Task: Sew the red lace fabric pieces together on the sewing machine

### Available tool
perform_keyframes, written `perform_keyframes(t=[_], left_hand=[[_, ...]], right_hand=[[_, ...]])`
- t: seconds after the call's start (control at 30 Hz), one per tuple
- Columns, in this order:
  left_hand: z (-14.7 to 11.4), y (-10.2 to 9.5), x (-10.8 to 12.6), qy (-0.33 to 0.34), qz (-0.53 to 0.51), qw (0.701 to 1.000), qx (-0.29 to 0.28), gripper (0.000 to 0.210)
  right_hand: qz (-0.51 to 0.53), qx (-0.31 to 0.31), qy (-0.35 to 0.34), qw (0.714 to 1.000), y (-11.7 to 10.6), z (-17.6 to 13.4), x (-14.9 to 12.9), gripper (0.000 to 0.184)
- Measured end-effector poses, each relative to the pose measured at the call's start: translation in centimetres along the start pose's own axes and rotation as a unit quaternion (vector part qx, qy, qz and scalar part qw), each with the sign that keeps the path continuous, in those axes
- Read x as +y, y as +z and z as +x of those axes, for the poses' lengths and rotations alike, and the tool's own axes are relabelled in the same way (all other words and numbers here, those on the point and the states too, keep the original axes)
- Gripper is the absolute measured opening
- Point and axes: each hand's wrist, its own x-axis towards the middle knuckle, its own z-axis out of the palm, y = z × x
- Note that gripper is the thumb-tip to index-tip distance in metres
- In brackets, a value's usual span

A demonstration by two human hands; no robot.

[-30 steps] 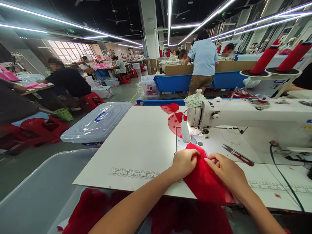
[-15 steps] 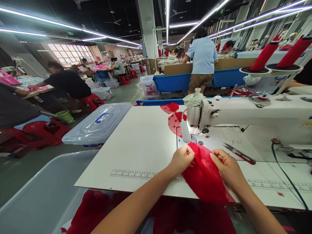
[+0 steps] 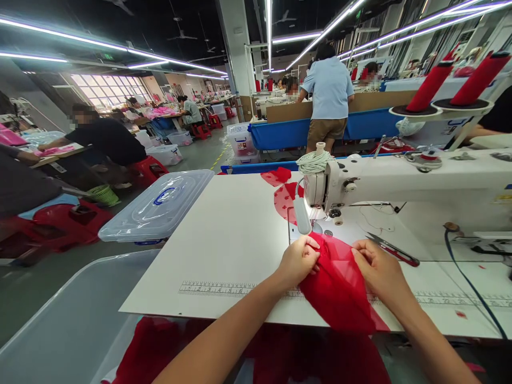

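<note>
A sheer red fabric piece [image 3: 336, 288] stretches between my two hands at the front of the sewing table, its lower part hanging over the edge. My left hand [image 3: 301, 260] pinches its left edge, fingers curled. On the other side, my right hand [image 3: 376, 266] grips the upper right edge between thumb and fingers. Just beyond the cloth stands a white sewing machine [image 3: 400, 181], with a small white lamp [image 3: 302, 215] by its head. Thread snips [image 3: 394, 250] lie on the table right of my right hand.
Behind the lamp lie red fabric pieces [image 3: 285, 198]. A ruler scale [image 3: 216, 289] runs along the white tabletop [image 3: 224, 229]. To the left are a lidded clear box [image 3: 160, 208] and an open plastic bin [image 3: 80, 309]. Red thread cones [image 3: 432, 85] stand at right. Several people work beyond.
My right hand has moved slightly right, spreading the red fabric wider and flatter. My left hand keeps its pinch in nearly the same place. The camera view has shifted a little.
</note>
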Motion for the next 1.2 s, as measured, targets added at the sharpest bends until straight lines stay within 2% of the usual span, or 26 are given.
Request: perform_keyframes(t=[0.07,0.1,0.17,0.2,0.23,0.3,0.37,0.47,0.53,0.6,0.67,0.77,0.83,0.9,1.0,1.07,1.13,1.2], left_hand=[[-0.1,-0.2,0.0,0.008,-0.014,1.0,-0.004,0.019],[-0.2,-0.3,0.0,0.014,-0.018,1.0,-0.009,0.023],[-0.3,-0.4,-0.1,0.023,-0.024,0.999,-0.019,0.028],[-0.3,-0.4,-0.1,0.027,-0.027,0.999,-0.021,0.029],[-0.3,-0.5,-0.2,0.03,-0.03,0.999,-0.019,0.03],[-0.3,-0.5,-0.4,0.035,-0.035,0.999,-0.01,0.032],[-0.3,-0.6,-0.5,0.039,-0.034,0.999,-0.007,0.032],[-0.2,-0.6,-0.6,0.04,-0.037,0.998,-0.01,0.029],[-0.2,-0.5,-0.5,0.035,-0.045,0.998,-0.007,0.027],[-0.3,-0.5,-0.4,0.028,-0.052,0.998,-0.002,0.025],[-0.3,-0.5,-0.3,0.024,-0.055,0.998,-0.003,0.022],[-0.4,-0.6,-0.1,0.02,-0.053,0.998,-0.003,0.019],[-0.4,-0.5,-0.1,0.011,-0.044,0.999,0.006,0.016],[-0.3,-0.4,-0.1,0.001,-0.027,0.999,0.019,0.013],[-0.3,-0.1,-0.3,0.003,0.006,0.999,0.043,0.015],[-0.3,0.0,-0.3,0.015,0.036,0.997,0.065,0.022],[-0.3,-0.1,-0.4,0.025,0.073,0.994,0.078,0.026],[-0.4,-0.6,-0.3,0.028,0.108,0.992,0.066,0.019]], right_hand=[[-0.02,0.03,-0.039,0.999,-0.2,-0.1,-0.2,0.024],[-0.022,0.009,-0.081,0.996,0.0,-0.3,-0.3,0.027],[-0.035,-0.075,-0.182,0.98,0.5,-0.8,-0.4,0.032],[-0.055,-0.112,-0.217,0.968,0.7,-1.0,-0.3,0.035],[-0.085,-0.121,-0.23,0.962,1.0,-1.1,-0.1,0.038],[-0.155,-0.067,-0.225,0.96,1.3,-1.2,0.2,0.04],[-0.181,-0.023,-0.255,0.949,1.2,-1.2,0.3,0.041],[-0.168,-0.08,-0.343,0.921,0.8,-1.2,0.0,0.044],[-0.201,-0.101,-0.331,0.917,0.6,-1.2,-0.3,0.042],[-0.238,-0.074,-0.297,0.922,0.4,-1.1,-0.3,0.038],[-0.229,-0.046,-0.303,0.924,0.5,-1.0,-0.4,0.038],[-0.187,-0.106,-0.342,0.915,0.5,-0.9,-0.8,0.039],[-0.211,-0.147,-0.322,0.911,0.4,-0.7,-1.2,0.031],[-0.223,-0.144,-0.279,0.923,0.2,-0.4,-1.6,0.027],[-0.085,-0.123,-0.24,0.959,0.6,0.1,-2.6,0.031],[0.033,-0.12,-0.206,0.971,1.6,0.4,-3.1,0.03],[0.076,-0.125,-0.154,0.977,2.9,0.5,-3.1,0.028],[0.074,-0.131,-0.124,0.981,4.1,0.6,-2.7,0.027]])
